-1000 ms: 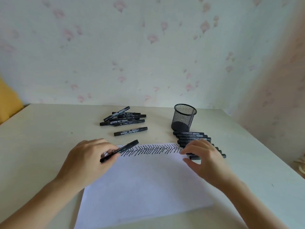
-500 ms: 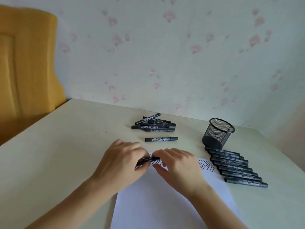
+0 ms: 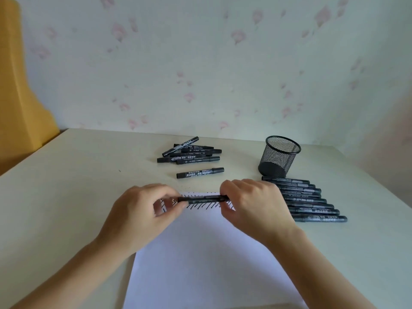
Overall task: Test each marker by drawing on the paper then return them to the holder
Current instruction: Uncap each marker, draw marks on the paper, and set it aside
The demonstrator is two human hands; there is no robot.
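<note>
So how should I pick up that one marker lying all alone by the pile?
Take the lone marker by the middle of its barrel, coming straight down from above. It lies flat on the table, apart from the pile, so there looks to be room for fingers on both long sides.

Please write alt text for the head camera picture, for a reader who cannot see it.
Two hands, left and right, hold one black marker level above a sheet of paper with black strokes. Behind lie a loose pile of markers, a single marker, an empty-looking mesh holder and a neat row of markers.
</note>
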